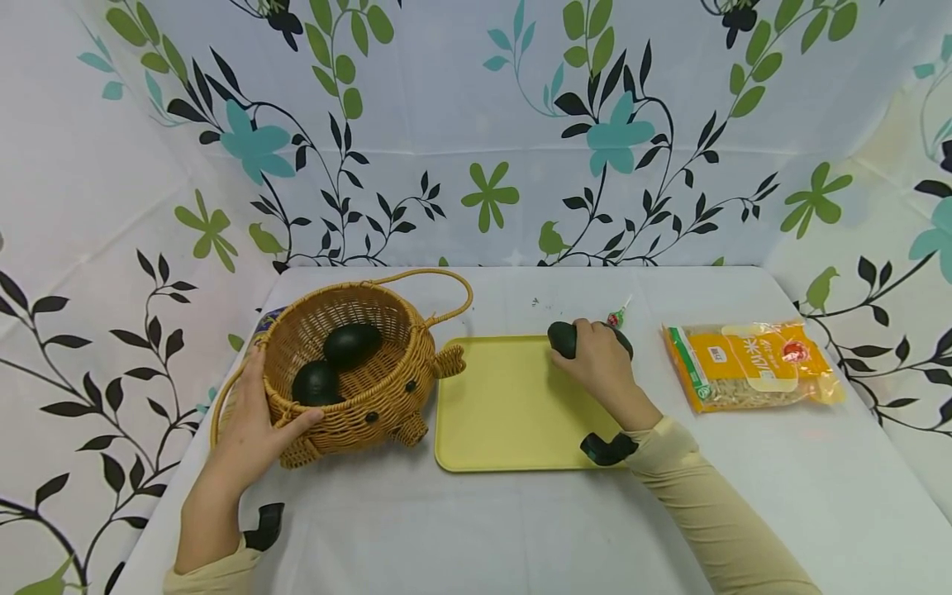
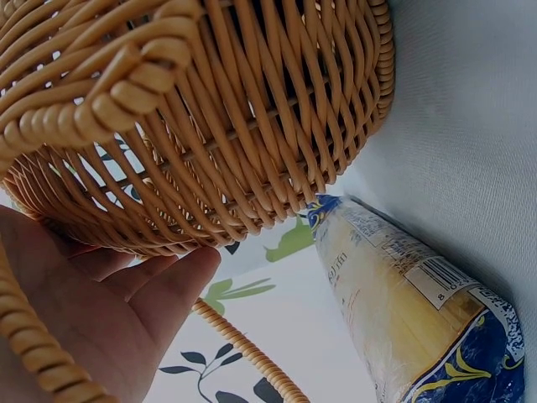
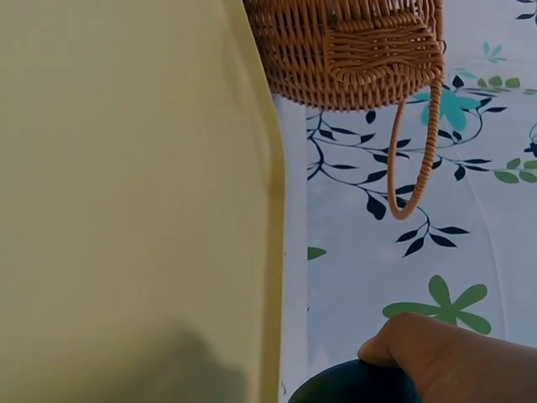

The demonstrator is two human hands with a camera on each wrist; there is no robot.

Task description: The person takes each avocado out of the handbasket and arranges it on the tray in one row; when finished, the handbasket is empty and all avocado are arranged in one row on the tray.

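Two dark green avocados (image 1: 353, 345) lie inside a wicker basket (image 1: 387, 417) with an animal face, at the left of the table. My left hand (image 1: 249, 430) rests against the basket's near left side, fingers straight and thumb spread along the wall. In the left wrist view, the left hand (image 2: 92, 311) touches the woven side. Over the far right part of a yellow tray (image 1: 506, 405), my right hand (image 1: 598, 364) grips another dark green avocado (image 1: 563, 339) from above. The right wrist view catches only the thumb and part of this avocado (image 3: 357, 384).
An orange-and-yellow bag of grain (image 1: 751, 368) lies right of the tray. A small wrapped lollipop (image 1: 616, 318) sits just beyond the right hand. Behind the basket is a clear packet with blue ends (image 2: 403, 302). The basket's loop handle (image 1: 464, 289) leans toward the tray.
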